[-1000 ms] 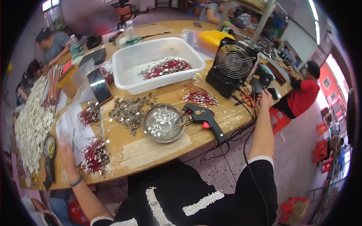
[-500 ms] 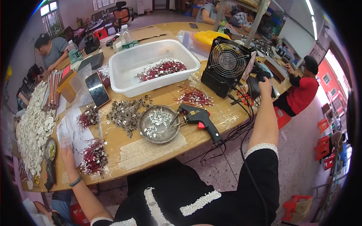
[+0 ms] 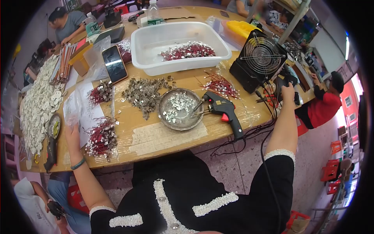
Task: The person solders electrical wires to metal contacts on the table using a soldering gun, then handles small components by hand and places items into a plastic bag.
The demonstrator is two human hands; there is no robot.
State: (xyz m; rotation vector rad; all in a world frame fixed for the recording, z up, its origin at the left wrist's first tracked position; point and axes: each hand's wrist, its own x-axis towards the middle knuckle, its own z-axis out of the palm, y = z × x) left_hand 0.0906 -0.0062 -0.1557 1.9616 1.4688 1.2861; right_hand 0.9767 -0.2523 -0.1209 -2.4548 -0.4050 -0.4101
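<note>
At the left table edge, my left hand (image 3: 73,136) has its fingers closed on a clear plastic bag (image 3: 72,113), over white paper (image 3: 89,95). A bundle of red wires with silvery tips (image 3: 102,137) lies beside it. My right hand (image 3: 288,92) reaches past the black fan (image 3: 261,58), fingers curled at a dark object among cables; what it grips is too small to make out. Between my hands, a soldering gun (image 3: 223,113) lies with its tip over a round metal dish (image 3: 183,108) of small silvery pieces.
A white plastic tub (image 3: 181,64) holds more red wires. Small metal parts (image 3: 146,95) are heaped beside a phone (image 3: 115,63). White discs (image 3: 39,113) pile up at the left, near another gun-shaped tool (image 3: 51,150). Co-workers sit around the table; cables hang off its edge.
The view has shifted, so the table's contents appear higher and mostly further right. My left hand remains at the plastic bag and my right hand beside the fan.
</note>
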